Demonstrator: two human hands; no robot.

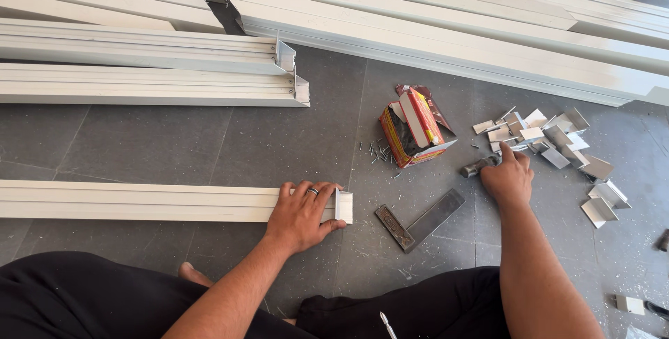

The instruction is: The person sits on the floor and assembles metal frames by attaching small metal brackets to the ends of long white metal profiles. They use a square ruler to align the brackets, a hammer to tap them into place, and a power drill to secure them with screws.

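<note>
Right now the left hand (301, 212) lies flat, fingers spread, pressing down on the near white aluminium channel (139, 201) close to its cut right end, pinning it to the grey tiled floor (209, 144). Over on the right, the right hand (509, 177) is out at the edge of a heap of small aluminium corner brackets (550, 140), forefinger stretched onto one piece, the other fingers curled; whether it already grips a bracket I cannot tell. A short dark metal tool (477, 167) lies touching that hand on its left. By my reading this is the picking-up stage: a fitting is being chosen while the channel is held ready, so the next move calls for a clean pinch on one bracket and bringing it across to the open channel end. Between the hands a try square (420, 221) rests on the floor. Just beyond it stands a torn-open red and yellow cardboard box (412, 130), flaps up, with small screws (380, 151) spilled at its left. Far side, long white profiles (446, 39) lie stacked.
</note>
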